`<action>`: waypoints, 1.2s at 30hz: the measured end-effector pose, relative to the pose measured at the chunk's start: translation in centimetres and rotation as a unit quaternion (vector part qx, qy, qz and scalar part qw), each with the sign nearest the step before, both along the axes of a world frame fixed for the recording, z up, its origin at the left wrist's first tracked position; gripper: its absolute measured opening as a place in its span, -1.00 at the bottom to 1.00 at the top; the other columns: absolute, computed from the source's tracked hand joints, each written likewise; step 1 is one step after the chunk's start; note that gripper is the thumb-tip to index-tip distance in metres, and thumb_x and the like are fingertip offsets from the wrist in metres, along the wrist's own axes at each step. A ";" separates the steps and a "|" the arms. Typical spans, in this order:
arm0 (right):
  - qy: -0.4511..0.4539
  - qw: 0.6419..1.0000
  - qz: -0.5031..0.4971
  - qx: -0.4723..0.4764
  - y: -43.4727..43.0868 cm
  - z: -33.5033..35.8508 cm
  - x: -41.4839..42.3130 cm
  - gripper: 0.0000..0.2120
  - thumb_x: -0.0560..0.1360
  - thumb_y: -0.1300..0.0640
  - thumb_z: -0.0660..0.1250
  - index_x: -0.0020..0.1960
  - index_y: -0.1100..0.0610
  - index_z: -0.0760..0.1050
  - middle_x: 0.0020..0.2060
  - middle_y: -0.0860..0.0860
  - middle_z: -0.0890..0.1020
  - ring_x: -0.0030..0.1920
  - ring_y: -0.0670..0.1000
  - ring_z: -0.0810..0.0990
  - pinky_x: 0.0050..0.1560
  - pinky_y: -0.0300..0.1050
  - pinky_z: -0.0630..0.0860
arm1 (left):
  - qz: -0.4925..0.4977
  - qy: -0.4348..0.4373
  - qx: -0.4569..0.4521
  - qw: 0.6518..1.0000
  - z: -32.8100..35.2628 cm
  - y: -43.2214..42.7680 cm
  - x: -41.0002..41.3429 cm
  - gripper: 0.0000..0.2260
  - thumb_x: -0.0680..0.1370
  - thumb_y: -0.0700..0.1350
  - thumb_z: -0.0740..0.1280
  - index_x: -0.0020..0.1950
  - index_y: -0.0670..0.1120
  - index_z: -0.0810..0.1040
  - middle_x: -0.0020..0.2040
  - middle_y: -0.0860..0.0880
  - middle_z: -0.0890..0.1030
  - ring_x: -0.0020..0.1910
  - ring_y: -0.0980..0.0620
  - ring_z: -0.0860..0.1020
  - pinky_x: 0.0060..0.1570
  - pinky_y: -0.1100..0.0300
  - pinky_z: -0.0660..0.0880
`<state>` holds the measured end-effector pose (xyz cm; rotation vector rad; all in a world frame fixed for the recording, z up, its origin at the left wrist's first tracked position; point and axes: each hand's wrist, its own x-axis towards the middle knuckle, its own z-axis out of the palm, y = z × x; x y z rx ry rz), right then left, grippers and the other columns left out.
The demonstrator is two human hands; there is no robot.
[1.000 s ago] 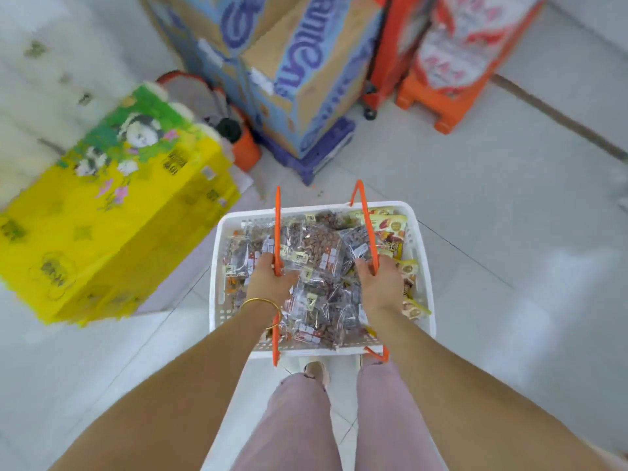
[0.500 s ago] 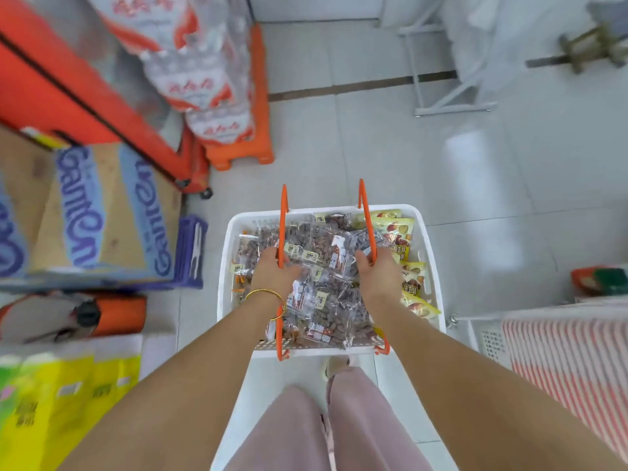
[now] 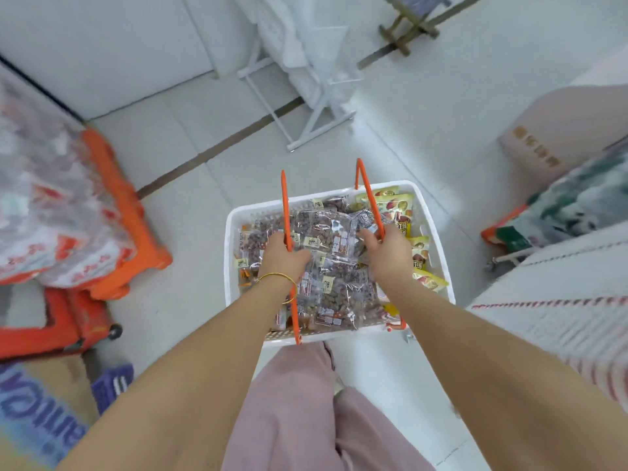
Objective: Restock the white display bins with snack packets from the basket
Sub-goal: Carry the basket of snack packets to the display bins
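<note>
Orange crates [image 3: 125, 212] L of basket [image 3: 231, 253], white rack [image 3: 306, 127] ahead.

left hand [image 3: 283, 258] gripping left handle [image 3: 284, 205] | right hand [image 3: 387, 253] gripping right handle [image 3: 368, 193] | both arms outstretched

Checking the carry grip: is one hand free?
No, the left hand grips the left orange handle, the right hand the right orange handle.

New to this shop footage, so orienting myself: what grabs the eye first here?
The white basket, heaped with clear snack packets, sits mid-frame, its orange handles gripped by the left hand and right hand. Yellow packets line its right side; an orange stand of wrapped goods is far left.
</note>
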<state>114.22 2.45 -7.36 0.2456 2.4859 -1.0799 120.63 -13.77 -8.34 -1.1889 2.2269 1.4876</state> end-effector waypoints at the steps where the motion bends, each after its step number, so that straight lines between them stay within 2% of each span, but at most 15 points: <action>1: -0.003 1.000 -0.016 0.008 0.4 0.1 -2.3 -0.75 0.58 -0.07 0.21 -0.07 0.13 0.35 -0.32 0.01 0.47 -0.30 0.07 0.53 -0.24 0.04 0.55 | -0.016 -0.003 0.006 1.000 -0.1 0.3 -2.8 -0.79 0.46 -0.18 0.33 -0.16 -0.02 0.29 -0.23 -0.20 0.48 -0.38 -0.10 0.44 -0.31 0.00 0.47; 5: -0.003 0.998 -0.060 0.026 2.3 0.7 -10.7 -0.74 0.58 -0.06 0.21 -0.04 0.14 0.35 -0.33 0.00 0.46 -0.30 0.07 0.51 -0.22 0.08 0.57 | -0.068 0.001 0.029 0.997 0.3 1.8 -13.0 -0.78 0.45 -0.18 0.35 -0.15 -0.01 0.30 -0.22 -0.20 0.48 -0.37 -0.09 0.43 -0.34 0.04 0.44; 8: 0.005 0.995 -0.097 0.018 4.4 1.0 -17.0 -0.73 0.57 -0.07 0.23 -0.03 0.15 0.38 -0.33 0.00 0.46 -0.28 0.08 0.52 -0.18 0.13 0.58 | -0.109 -0.003 0.035 0.993 0.8 3.7 -20.7 -0.80 0.48 -0.23 0.32 -0.11 -0.07 0.29 -0.26 -0.19 0.44 -0.49 -0.05 0.39 -0.51 0.17 0.40; 11: 0.003 0.993 -0.118 0.012 6.6 0.9 -24.0 -0.72 0.57 -0.07 0.22 -0.05 0.16 0.38 -0.29 0.04 0.51 -0.27 0.10 0.53 -0.23 0.08 0.55 | -0.130 -0.005 0.041 0.991 1.1 6.0 -28.6 -0.82 0.49 -0.27 0.30 -0.06 -0.11 0.30 -0.29 -0.17 0.43 -0.54 -0.01 0.36 -0.61 0.24 0.33; 14: 0.004 0.992 -0.127 0.006 8.8 0.4 -31.4 -0.72 0.57 -0.08 0.22 -0.09 0.15 0.35 -0.31 0.03 0.49 -0.32 0.05 0.49 -0.28 0.01 0.52 | -0.135 0.001 0.042 0.990 1.0 7.8 -36.6 -0.81 0.49 -0.26 0.32 -0.06 -0.11 0.30 -0.33 -0.12 0.43 -0.55 0.01 0.38 -0.59 0.22 0.33; 19: 0.010 0.990 -0.141 0.005 12.1 1.3 -42.5 -0.73 0.57 -0.06 0.22 -0.05 0.17 0.36 -0.29 0.05 0.50 -0.29 0.08 0.52 -0.26 0.04 0.54 | -0.151 -0.001 0.027 0.988 1.3 11.1 -48.5 -0.81 0.48 -0.27 0.32 -0.03 -0.12 0.32 -0.32 -0.10 0.43 -0.55 0.02 0.39 -0.59 0.24 0.34; 22: 0.010 0.989 -0.149 0.006 13.1 2.1 -49.5 -0.75 0.57 -0.05 0.22 -0.11 0.13 0.33 -0.31 0.03 0.48 -0.29 0.08 0.51 -0.25 0.06 0.53 | -0.146 0.003 0.028 0.989 2.1 12.2 -55.5 -0.81 0.50 -0.26 0.32 -0.06 -0.10 0.30 -0.35 -0.07 0.42 -0.56 0.03 0.39 -0.59 0.24 0.33; 25: 0.022 0.990 -0.140 0.019 14.0 2.5 -57.6 -0.69 0.58 -0.04 0.21 -0.25 0.06 0.24 -0.36 -0.01 0.42 -0.39 0.00 0.40 -0.36 -0.06 0.37 | -0.157 0.004 0.022 0.987 1.7 12.8 -63.6 -0.81 0.48 -0.23 0.32 -0.08 -0.09 0.30 -0.33 -0.13 0.45 -0.55 -0.01 0.39 -0.54 0.18 0.37; 27: 0.022 0.990 -0.137 0.030 14.5 2.4 -62.9 -0.67 0.58 -0.05 0.22 -0.27 0.06 0.23 -0.38 -0.01 0.40 -0.41 -0.02 0.36 -0.38 -0.09 0.31 | -0.154 0.009 0.020 0.988 1.0 13.1 -68.8 -0.82 0.47 -0.24 0.30 -0.09 -0.09 0.30 -0.31 -0.17 0.45 -0.57 -0.04 0.38 -0.54 0.17 0.36; 33: 0.023 0.992 -0.125 0.010 13.7 2.7 -78.3 -0.74 0.58 -0.05 0.22 -0.10 0.15 0.33 -0.36 -0.01 0.42 -0.43 -0.04 0.37 -0.44 -0.13 0.30 | -0.114 0.004 0.045 0.992 0.9 12.5 -83.3 -0.80 0.48 -0.27 0.29 -0.13 -0.09 0.27 -0.40 -0.09 0.39 -0.58 0.00 0.36 -0.57 0.20 0.33; 36: 0.030 0.994 -0.101 0.017 12.7 3.5 -85.5 -0.76 0.58 -0.06 0.21 -0.06 0.13 0.34 -0.35 0.00 0.44 -0.40 -0.03 0.42 -0.36 -0.07 0.43 | -0.097 0.007 0.035 0.995 2.0 11.7 -89.8 -0.81 0.48 -0.28 0.28 -0.14 -0.09 0.26 -0.40 -0.07 0.39 -0.58 0.02 0.37 -0.60 0.24 0.34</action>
